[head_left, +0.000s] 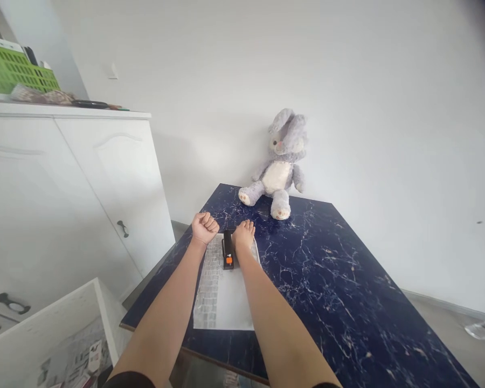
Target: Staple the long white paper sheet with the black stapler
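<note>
A black stapler [228, 249] with an orange piece at its near end lies lengthwise on a sheet of paper [236, 302]. The sheet has rows of printed or written marks down its left side and a blank right side. Left of the stapler, at the sheet's far left corner, my left hand [205, 227] is curled into a fist, with nothing showing in it. My right hand [244, 235] lies close along the stapler's right side, fingers extended over the sheet's far right part. Whether it touches the stapler I cannot tell.
A plush rabbit [278, 175] sits at the back of the blue marbled table [327, 269], against the wall. White cabinets [117, 156] stand on the left, with a green basket [20, 70] on top. An open white drawer [101, 318] holding papers is at the lower left.
</note>
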`<act>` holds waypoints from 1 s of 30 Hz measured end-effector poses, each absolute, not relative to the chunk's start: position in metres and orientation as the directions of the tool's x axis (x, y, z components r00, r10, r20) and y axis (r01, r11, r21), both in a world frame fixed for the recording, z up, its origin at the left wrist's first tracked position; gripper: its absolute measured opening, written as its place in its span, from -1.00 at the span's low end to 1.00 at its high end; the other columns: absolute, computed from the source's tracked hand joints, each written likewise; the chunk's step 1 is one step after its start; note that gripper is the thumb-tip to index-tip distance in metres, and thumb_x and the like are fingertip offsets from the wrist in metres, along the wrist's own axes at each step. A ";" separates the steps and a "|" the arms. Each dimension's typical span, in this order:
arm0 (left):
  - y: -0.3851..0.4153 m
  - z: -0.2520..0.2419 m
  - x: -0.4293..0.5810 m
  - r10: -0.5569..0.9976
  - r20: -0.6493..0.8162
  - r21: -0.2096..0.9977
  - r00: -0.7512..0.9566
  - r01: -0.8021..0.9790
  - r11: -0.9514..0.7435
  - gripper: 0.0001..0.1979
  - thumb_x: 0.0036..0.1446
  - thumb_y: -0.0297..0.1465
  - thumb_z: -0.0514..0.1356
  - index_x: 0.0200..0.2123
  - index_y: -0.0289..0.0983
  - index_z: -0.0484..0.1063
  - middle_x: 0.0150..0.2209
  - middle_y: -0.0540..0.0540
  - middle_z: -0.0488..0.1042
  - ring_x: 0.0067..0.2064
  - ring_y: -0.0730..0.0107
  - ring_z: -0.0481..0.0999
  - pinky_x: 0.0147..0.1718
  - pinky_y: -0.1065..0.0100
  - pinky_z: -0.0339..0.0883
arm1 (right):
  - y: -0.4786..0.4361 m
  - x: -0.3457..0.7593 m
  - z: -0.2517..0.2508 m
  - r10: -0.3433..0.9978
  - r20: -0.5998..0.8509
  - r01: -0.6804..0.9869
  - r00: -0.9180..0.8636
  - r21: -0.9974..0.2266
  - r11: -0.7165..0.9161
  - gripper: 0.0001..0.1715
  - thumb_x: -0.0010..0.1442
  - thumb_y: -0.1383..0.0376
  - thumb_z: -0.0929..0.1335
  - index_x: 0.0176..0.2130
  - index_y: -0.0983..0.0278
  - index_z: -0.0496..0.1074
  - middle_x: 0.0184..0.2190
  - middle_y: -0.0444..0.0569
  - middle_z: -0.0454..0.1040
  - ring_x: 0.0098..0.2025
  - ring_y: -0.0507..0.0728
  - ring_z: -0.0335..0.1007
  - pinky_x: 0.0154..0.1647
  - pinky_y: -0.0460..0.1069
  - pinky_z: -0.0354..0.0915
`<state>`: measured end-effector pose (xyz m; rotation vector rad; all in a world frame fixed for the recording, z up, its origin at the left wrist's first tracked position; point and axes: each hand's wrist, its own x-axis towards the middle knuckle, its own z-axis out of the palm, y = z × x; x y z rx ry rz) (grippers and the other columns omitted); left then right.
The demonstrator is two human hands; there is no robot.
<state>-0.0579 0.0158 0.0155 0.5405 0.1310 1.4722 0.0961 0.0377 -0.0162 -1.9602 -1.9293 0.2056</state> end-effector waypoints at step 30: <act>0.021 0.015 -0.051 0.950 0.199 0.462 0.242 -0.878 0.127 -0.55 0.13 -0.39 0.05 -0.64 -0.18 -0.21 -0.64 0.17 -0.40 -0.63 0.53 -0.41 -0.68 0.39 -0.24 | 0.051 0.115 -0.013 0.973 0.089 0.927 -0.213 -0.297 0.230 -0.26 0.45 0.12 0.05 0.45 0.43 0.04 0.49 0.18 -0.08 0.53 0.27 -0.30 0.48 0.27 -0.31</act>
